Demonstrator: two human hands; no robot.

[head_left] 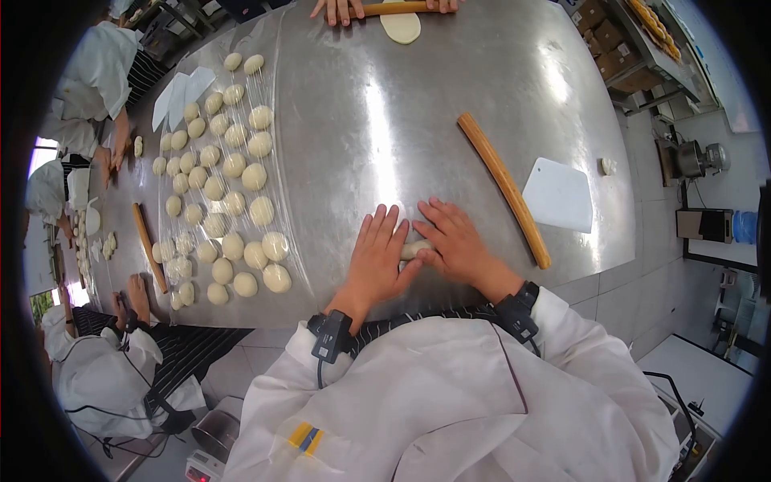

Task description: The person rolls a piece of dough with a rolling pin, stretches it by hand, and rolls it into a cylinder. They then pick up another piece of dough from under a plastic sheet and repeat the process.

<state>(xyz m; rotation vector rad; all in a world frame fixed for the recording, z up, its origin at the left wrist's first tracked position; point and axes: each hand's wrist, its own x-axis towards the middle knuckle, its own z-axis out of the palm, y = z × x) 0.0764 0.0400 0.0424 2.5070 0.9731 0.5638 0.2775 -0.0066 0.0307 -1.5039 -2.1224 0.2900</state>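
A small piece of pale dough (413,250) lies on the steel table, between my two hands and partly covered by them. My left hand (374,259) rests flat at its left side, fingers stretched forward and thumb against the dough. From the right, my right hand (459,247) reaches over the dough's end, fingers extended and thumb lying across it. Neither hand is closed around the dough. To the right of my right hand lies a long wooden rolling pin (506,191), with a white dough scraper (558,195) beside it.
Many dough balls (233,165) lie under plastic film on the left. Across the steel table (337,104), another person's hands hold a rolling pin (393,8) over flattened dough (401,29). Co-workers stand along the left side, near another rolling pin (148,247). A dough scrap (607,166) sits near the right edge.
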